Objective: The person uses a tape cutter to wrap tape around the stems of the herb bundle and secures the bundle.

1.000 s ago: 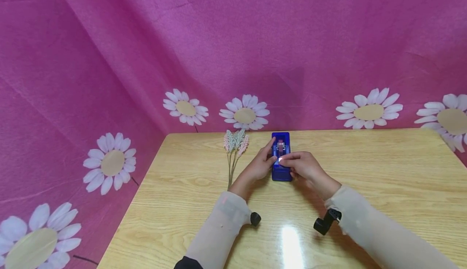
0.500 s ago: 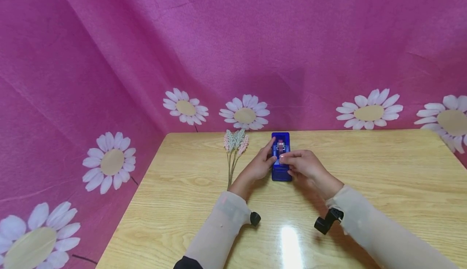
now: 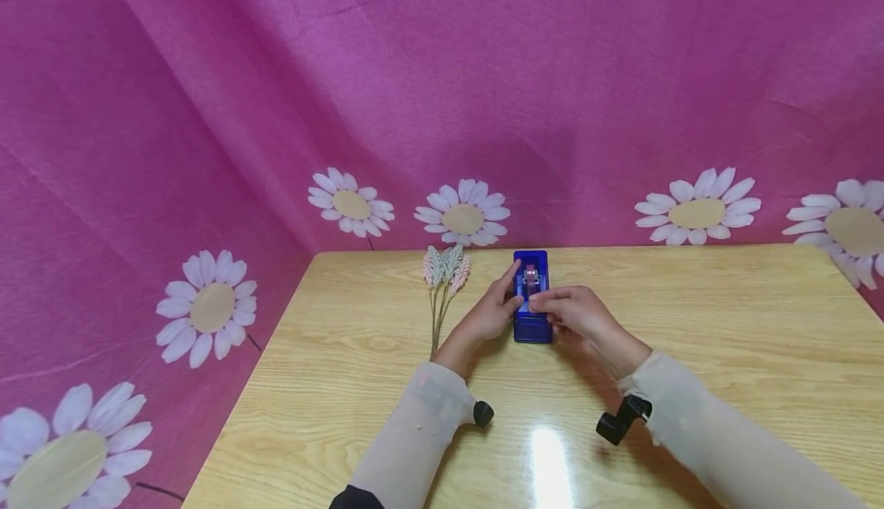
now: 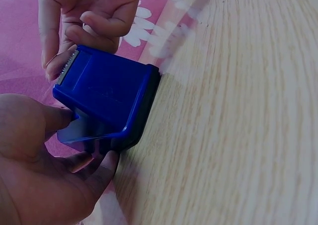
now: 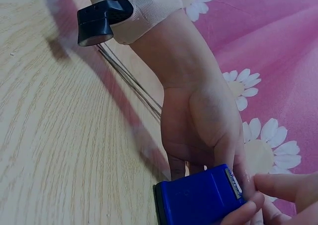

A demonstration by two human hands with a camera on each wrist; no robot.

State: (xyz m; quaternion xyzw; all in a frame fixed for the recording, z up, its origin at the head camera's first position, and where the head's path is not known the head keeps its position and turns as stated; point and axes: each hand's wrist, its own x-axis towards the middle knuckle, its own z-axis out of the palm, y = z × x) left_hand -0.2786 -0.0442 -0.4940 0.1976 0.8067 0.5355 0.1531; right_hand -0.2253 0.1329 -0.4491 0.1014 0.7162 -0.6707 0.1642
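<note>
Gripping the blue tape dispenser (image 3: 532, 329) near the far edge of the table (image 3: 725, 317) with my left hand (image 3: 489, 315) — thumb and fingers against its side — I held my right hand (image 3: 582, 315) with thumb and fingertip close together by the serrated cutter (image 4: 68, 67), though whether they pinched anything I couldn't tell.

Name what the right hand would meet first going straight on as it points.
Probably the left hand, on the dispenser's other side; depth is unclear, so the dispenser could come first.
</note>
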